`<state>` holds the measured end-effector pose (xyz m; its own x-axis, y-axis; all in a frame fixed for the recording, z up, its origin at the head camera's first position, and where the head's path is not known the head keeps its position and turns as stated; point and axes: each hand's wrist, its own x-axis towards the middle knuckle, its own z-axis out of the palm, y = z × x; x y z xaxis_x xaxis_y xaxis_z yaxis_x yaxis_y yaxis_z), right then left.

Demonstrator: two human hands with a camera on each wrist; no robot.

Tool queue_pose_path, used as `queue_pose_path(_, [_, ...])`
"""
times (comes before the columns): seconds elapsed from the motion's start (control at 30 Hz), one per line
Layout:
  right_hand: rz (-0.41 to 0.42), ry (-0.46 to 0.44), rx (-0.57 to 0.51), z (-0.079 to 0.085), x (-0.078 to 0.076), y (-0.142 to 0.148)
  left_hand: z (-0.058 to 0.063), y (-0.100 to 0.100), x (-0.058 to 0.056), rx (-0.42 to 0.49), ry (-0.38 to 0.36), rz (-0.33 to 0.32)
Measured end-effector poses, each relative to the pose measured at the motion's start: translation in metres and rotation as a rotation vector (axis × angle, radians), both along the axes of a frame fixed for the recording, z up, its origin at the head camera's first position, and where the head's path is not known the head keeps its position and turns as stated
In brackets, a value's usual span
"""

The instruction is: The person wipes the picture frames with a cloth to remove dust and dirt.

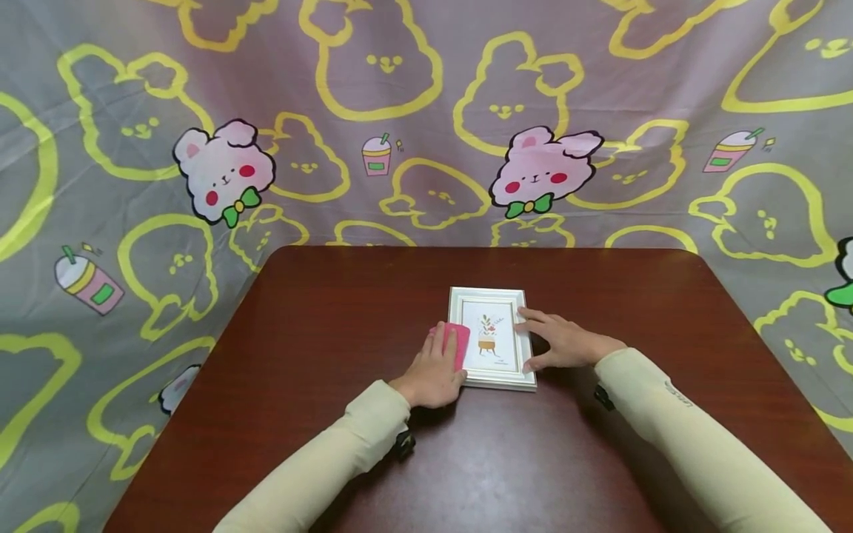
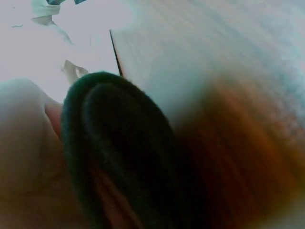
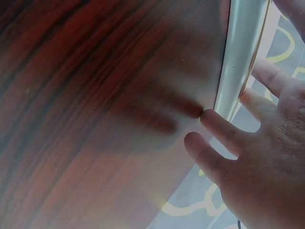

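A white picture frame (image 1: 493,377) with a potted-plant print (image 1: 489,333) lies flat on the table, its raised border running all round. On its left side is a pink cloth (image 1: 460,342), partly under my left hand (image 1: 433,372). Those fingers stretch forward over the cloth, with the thumb by the frame's lower left border. My right hand (image 1: 563,342) rests at the frame's right border with fingers spread. In the right wrist view its fingers lie along and over the frame's edge (image 3: 238,57). A blurred dark, rounded shape (image 2: 133,143) blocks much of the left wrist view.
The dark reddish-brown wooden table (image 1: 320,318) reaches back to a hanging fabric (image 1: 426,96) with yellow outlines and pink rabbit figures. This fabric also runs along both sides. Light-coloured sleeves (image 1: 333,459) cover both forearms, with small black devices (image 1: 403,444) at the wrists.
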<state>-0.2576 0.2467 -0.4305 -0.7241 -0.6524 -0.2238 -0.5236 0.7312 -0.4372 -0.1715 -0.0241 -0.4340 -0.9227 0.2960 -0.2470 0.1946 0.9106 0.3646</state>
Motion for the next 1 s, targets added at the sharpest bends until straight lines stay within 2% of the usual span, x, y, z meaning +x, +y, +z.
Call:
queue_pose_path(0.17, [-0.010, -0.007, 0.011, 0.005, 0.000, -0.002, 0.002, 0.005, -0.008, -0.015, -0.019, 0.011])
queue_pose_path(0.3, [-0.006, -0.026, -0.002, 0.005, -0.002, -0.005, 0.002, 0.006, -0.021, -0.015, -0.023, 0.030])
queue_pose_path(0.43, [-0.004, -0.045, -0.010, 0.004, -0.002, -0.005, 0.002, 0.008, -0.042, -0.006, -0.027, 0.050])
queue_pose_path(0.67, [-0.016, -0.055, 0.004, 0.005, 0.000, -0.005, 0.000, 0.012, -0.089, -0.008, -0.039, 0.118])
queue_pose_path(0.77, [-0.021, -0.060, 0.002, 0.004, 0.001, -0.005, 0.000, 0.014, -0.103, 0.002, -0.046, 0.133])
queue_pose_path(0.87, [-0.016, -0.059, -0.001, 0.003, 0.002, -0.004, -0.002, 0.015, -0.111, 0.001, -0.045, 0.137])
queue_pose_path(1.0, [-0.026, -0.059, 0.001, 0.004, 0.000, -0.004, -0.005, 0.014, -0.116, 0.000, -0.032, 0.134])
